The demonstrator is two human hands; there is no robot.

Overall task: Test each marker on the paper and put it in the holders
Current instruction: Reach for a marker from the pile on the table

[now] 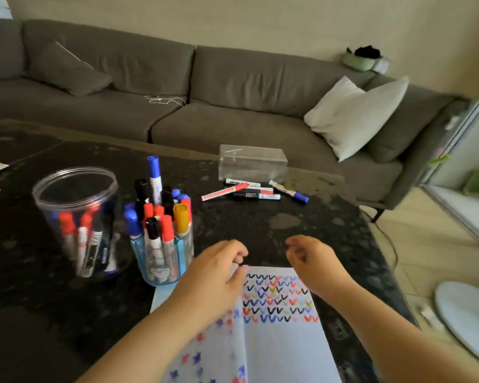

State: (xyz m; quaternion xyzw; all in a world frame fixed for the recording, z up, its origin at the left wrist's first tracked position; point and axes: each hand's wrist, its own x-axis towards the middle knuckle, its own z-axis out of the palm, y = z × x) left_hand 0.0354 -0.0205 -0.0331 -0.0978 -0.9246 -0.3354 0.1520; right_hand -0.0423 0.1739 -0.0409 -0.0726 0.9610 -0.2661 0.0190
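With the left hand [221, 269] curled on the paper [277, 327] and the right hand [310, 258] loosely curled, empty, reach to twelve o'clock for a marker [224, 191].

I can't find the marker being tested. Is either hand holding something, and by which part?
The left hand grips a marker, mostly hidden, so the part cannot be told. The right hand holds nothing.

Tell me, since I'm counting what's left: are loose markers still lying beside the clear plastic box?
Yes, several loose markers lie on the dark table before the clear plastic box.
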